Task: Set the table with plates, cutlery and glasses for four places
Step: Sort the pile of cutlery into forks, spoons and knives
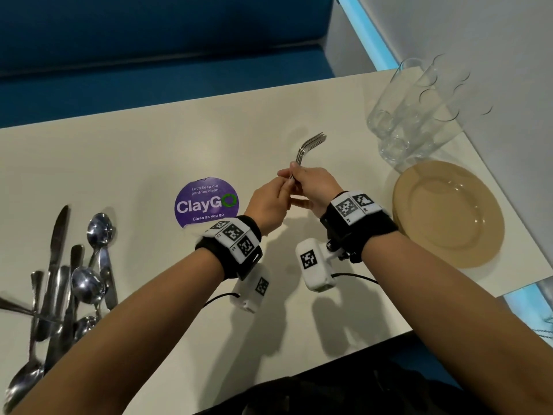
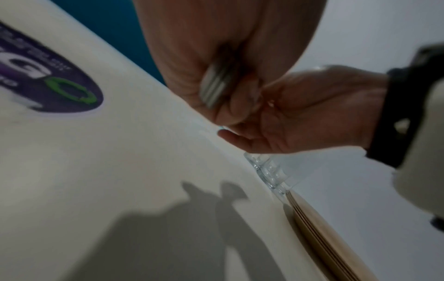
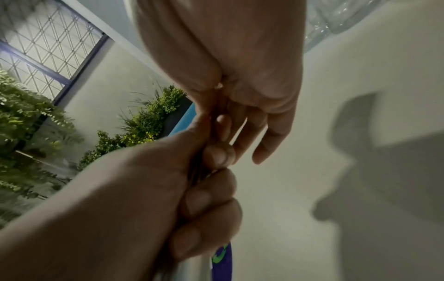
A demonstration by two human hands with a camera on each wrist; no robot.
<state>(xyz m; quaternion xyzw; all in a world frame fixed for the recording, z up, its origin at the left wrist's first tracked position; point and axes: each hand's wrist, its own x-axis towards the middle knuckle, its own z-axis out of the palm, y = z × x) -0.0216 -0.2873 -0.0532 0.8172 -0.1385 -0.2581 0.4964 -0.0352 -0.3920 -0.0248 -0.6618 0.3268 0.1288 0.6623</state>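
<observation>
Both hands meet above the middle of the white table [image 1: 155, 151], each closed on one bundle of forks [image 1: 309, 148]. The left hand [image 1: 270, 205] curls round the handle ends; the right hand [image 1: 317, 187] pinches the stems just above, so the tines rise free, tilted away from the person. In the left wrist view several stacked handle ends [image 2: 213, 85] show edge-on between thumb and fingers; the exact count cannot be told.

Handling, as a judgement: the forks are stiff polished steel, light singly, and likely to slide against one another, so one should be peeled off by its stem or handle, clear of the tines.

No true container is in use. A stack of tan plates [image 1: 449, 212], empty on top, lies at the right edge, its layered rims [image 2: 319, 228] visible from the left wrist. Clear glasses [image 1: 416, 115] cluster just beyond it, fragile and close-packed. Loose knives and spoons [image 1: 68, 280] lie heaped at the left. A purple ClayGo sticker [image 1: 206, 203] marks the tabletop.
</observation>
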